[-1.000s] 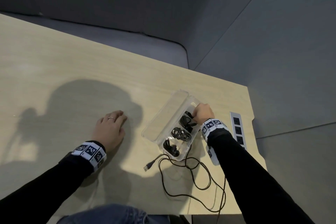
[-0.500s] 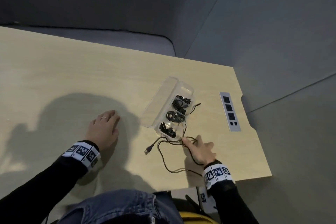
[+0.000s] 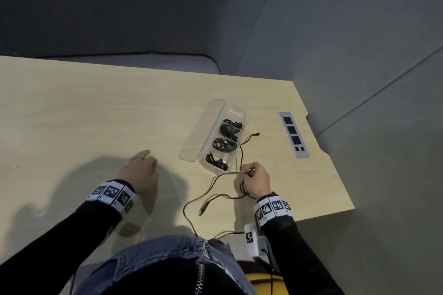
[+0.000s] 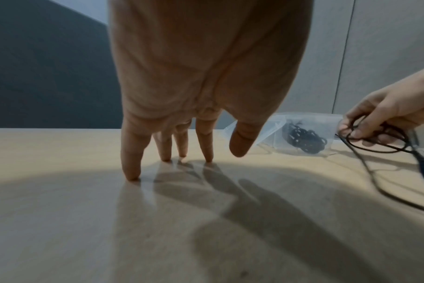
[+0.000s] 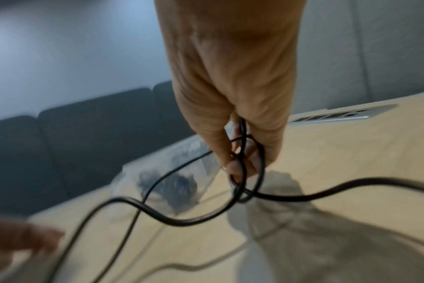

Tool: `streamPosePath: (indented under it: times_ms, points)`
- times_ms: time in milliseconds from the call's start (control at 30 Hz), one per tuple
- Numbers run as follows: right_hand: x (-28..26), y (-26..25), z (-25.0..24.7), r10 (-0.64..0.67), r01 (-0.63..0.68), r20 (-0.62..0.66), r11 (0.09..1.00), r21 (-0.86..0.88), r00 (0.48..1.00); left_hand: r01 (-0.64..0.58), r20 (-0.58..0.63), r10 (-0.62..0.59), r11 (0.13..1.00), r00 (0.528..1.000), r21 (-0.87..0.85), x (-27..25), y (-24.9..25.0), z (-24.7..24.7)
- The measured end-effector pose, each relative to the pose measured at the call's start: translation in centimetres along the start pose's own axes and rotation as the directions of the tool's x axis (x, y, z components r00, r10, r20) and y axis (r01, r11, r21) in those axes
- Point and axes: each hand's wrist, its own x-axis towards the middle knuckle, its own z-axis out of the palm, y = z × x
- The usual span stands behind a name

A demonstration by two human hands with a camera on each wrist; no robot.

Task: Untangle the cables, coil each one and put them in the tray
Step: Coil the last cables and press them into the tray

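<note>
1. Since a second ago the right hand (image 3: 256,181) has come out of the tray (image 3: 217,137) and back toward the body; it now sits near the tray's near end, lifted off the surface (image 3: 84,115).
2. Right hand: fingers curled round a few loops of the loose black cable (image 3: 215,195), pinching them. Rest of the cable trails across the surface toward the near edge; one plug (image 3: 203,208) lies near the hand, the other end (image 3: 254,135) lies just beside the tray's right wall.
3. Left hand (image 3: 141,172): unchanged, fingers straight and spread, fingertips (image 4: 131,172) on the surface, holding nothing, well left of the tray.
4. Tray: clear, lid open to the left, three coiled cables (image 3: 224,145) in separate compartments.
5. Socket strip (image 3: 293,134) set into the surface right of the tray.
6. Right wrist view is blurred; tray detail unreadable there.
</note>
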Motion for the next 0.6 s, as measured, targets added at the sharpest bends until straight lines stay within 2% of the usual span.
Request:
streamPosePath:
  times_ms: [100, 167, 200, 300, 367, 433, 467, 500, 533, 600]
  points:
    - [-1.2, -1.1, -2.7, -0.135, 0.155, -0.120, 0.973, 0.171, 0.983, -0.055, -0.056, 0.048, 0.991, 0.997, -0.120, -0.6, 0.7, -0.5]
    - [-2.6, -2.2, -4.4, -0.222, 0.264, -0.173, 0.922, 0.283, 0.960, -0.147, -0.179, 0.114, 0.972, 0.977, -0.183, -1.4, 1.8, -1.2]
    - [-3.4, -2.8, -5.1, -0.261, 0.311, -0.189, 0.894, 0.323, 0.946, -0.214, -0.260, 0.160, 0.957, 0.952, -0.197, -1.7, 2.6, -1.6]
    - [-5.5, -4.9, -6.4, -0.378, 0.413, -0.167, 0.827, 0.381, 0.911, -0.447, -0.446, 0.306, 0.858, 0.841, -0.254, -3.2, 6.3, -3.7]
    - [-6.6, -6.1, -6.8, -0.449, 0.464, -0.129, 0.808, 0.363, 0.884, -0.636, -0.532, 0.460, 0.743, 0.711, -0.207, -4.5, 9.6, -5.6]
    - [-7.5, -7.3, -7.1, -0.516, 0.514, -0.084, 0.798, 0.314, 0.853, -0.732, -0.512, 0.607, 0.678, 0.608, -0.066, -5.4, 12.0, -7.3]
    - [-7.9, -7.8, -7.3, -0.542, 0.534, -0.066, 0.789, 0.304, 0.838, -0.748, -0.466, 0.661, 0.663, 0.588, -0.002, -5.5, 12.7, -7.6]
    - [-8.2, -8.2, -7.5, -0.551, 0.541, -0.061, 0.782, 0.309, 0.832, -0.739, -0.419, 0.688, 0.672, 0.593, 0.057, -5.6, 13.3, -7.8]
    - [-8.4, -8.4, -7.7, -0.544, 0.534, -0.069, 0.780, 0.326, 0.836, -0.717, -0.366, 0.697, 0.689, 0.617, 0.103, -5.7, 13.6, -8.0]
    - [-8.3, -8.7, -8.2, -0.483, 0.487, -0.115, 0.786, 0.381, 0.868, -0.672, -0.275, 0.660, 0.738, 0.699, 0.062, -5.9, 13.5, -8.3]
